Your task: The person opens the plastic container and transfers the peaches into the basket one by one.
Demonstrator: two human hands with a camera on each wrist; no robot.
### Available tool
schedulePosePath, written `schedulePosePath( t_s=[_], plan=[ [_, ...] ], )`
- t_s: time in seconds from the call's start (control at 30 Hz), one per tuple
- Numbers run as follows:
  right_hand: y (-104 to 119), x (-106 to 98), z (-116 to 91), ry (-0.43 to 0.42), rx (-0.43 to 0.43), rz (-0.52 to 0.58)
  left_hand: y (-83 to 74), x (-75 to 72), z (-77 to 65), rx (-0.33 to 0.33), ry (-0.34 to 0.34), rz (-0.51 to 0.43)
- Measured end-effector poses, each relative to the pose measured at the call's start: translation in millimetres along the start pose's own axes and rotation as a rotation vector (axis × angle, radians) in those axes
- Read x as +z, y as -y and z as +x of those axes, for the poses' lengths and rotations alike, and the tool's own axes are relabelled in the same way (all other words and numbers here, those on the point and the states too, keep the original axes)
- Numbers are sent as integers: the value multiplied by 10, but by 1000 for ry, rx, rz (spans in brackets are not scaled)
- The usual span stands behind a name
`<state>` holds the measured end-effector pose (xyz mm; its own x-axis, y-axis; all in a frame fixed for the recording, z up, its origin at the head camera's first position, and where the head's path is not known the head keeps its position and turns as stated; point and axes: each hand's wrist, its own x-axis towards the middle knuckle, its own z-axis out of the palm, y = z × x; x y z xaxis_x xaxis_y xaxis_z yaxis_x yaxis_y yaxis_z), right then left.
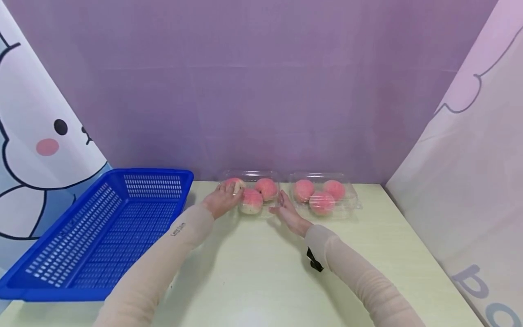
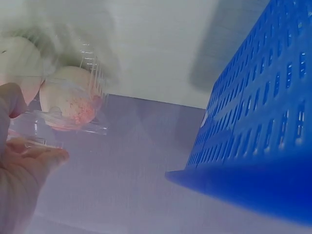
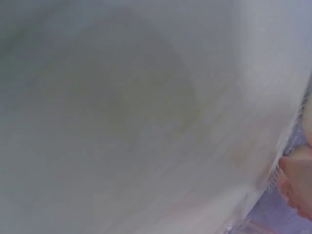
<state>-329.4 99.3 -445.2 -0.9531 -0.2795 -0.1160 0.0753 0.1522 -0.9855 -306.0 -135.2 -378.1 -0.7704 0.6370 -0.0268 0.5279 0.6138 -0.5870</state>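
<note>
A clear plastic box holding several pink-and-cream peaches stands by the back wall, between both hands. My left hand grips its left side in the head view. The left wrist view shows that hand's thumb and fingers on either side of the clear edge, close to a peach. Beside the same box's right side is my right hand, thumb spread and fingers fairly straight, touching or almost touching it. The right wrist view catches only part of this hand at the box's edge.
Right of the hands stands a second clear box with 3 peaches. A blue slotted basket sits at the left of the pale table. A purple backdrop rises behind, with printed sheets at both sides.
</note>
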Motion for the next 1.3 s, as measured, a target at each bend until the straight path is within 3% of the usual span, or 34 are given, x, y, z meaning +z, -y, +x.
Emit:
schedulePosePath(
  t_s=[0.17,0.37,0.47,0.67,0.9,1.1,1.2,1.3],
  plan=[
    [-13,-10,10,7,0,2,-16,7,22,-46,4,-101],
    [130,-8,-119,49,8,-1,-47,-19,74,-122,-30,-356],
    [215,2,-200,51,2,-17,-80,-76,155,-123,-67,-443],
    [236,17,-215,36,5,-27,-198,-119,366,-44,-135,-480],
    [63,16,-73,29,9,-20,-312,-33,485,-44,-150,-546],
    [-38,22,3,-9,3,-19,-348,37,512,-50,-207,-486],
    [-40,15,9,-15,-9,-10,-365,55,530,-23,-218,-386],
    [-47,6,15,-23,-14,-15,-389,67,547,48,-212,-245]
  ],
)
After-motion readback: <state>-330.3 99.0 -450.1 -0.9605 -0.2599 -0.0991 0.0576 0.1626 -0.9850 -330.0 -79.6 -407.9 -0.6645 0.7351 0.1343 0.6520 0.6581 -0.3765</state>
